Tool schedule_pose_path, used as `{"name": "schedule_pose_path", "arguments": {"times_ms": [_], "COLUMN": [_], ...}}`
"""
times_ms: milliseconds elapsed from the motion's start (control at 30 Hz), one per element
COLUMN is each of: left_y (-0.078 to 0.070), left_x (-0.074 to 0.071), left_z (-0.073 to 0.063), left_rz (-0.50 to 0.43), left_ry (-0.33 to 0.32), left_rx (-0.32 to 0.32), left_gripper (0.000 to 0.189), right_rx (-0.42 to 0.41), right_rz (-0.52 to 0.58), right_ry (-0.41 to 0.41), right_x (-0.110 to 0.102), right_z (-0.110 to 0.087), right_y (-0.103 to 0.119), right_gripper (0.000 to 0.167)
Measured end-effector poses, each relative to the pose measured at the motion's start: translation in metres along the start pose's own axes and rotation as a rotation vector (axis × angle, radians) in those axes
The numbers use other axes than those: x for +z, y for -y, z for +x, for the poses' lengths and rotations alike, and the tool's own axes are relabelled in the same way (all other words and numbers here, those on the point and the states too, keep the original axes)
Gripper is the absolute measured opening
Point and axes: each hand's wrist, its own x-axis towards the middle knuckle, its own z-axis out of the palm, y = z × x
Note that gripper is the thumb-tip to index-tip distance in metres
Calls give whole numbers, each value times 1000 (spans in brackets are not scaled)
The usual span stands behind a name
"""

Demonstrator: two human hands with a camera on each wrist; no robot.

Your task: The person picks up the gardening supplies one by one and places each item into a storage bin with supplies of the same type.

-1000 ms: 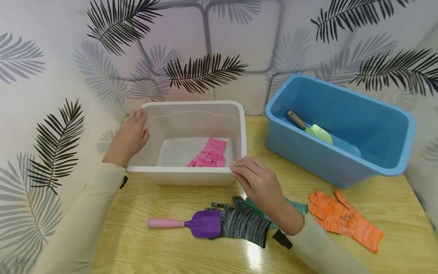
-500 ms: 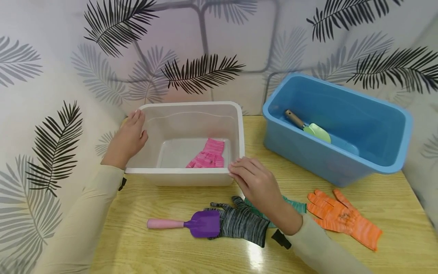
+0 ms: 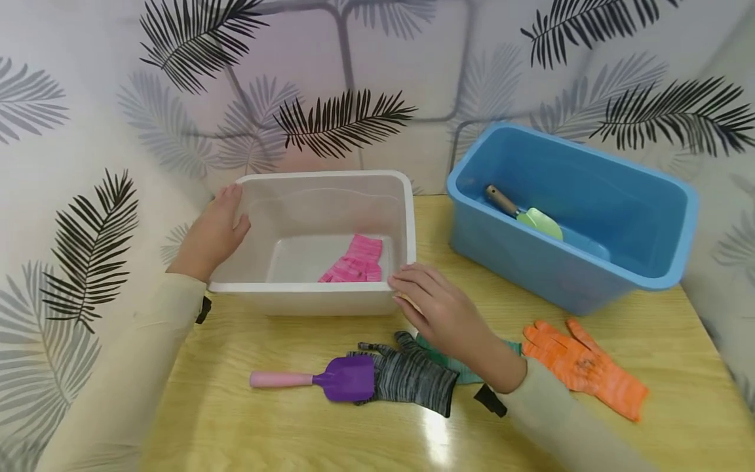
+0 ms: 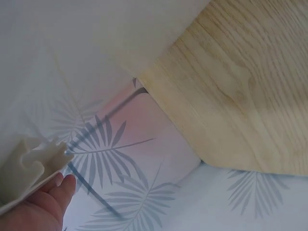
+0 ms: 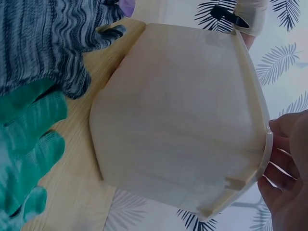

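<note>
Between the left hand (image 3: pixel 212 229) and the right hand (image 3: pixel 442 311) sits the white bin (image 3: pixel 330 304), its rim (image 3: pixel 330 287) gripped by both: left end, near right corner. Tabletop (image 3: pixel 432 226) separates it from the blue bin (image 3: pixel 531 265), beyond the right hand. The gray glove (image 3: pixel 415 377) lies on that hand's near side.

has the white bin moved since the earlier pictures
No, not visibly: in the head view, the white bin keeps about the same gap from the blue bin; the whole view shifts.
</note>
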Motion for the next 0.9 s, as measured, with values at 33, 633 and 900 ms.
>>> {"name": "schedule_pose_path", "arguments": {"times_ms": [33,633,900], "left_y": [1,-74,-141], "left_x": [0,-21,-9], "left_z": [2,-33,-40], "left_rz": [-18,-31,-21], "left_ry": [-15,-187,-232], "left_rx": [-4,196,406], "left_gripper": [58,60,61], "right_rx": [-10,143,332], "right_rz": [3,-112,-269], "right_ry": [11,-29,24], "right_x": [-1,-86,-158], "right_z": [0,-36,-43], "right_y": [-2,-44,-68], "right_gripper": [35,49,54]}}
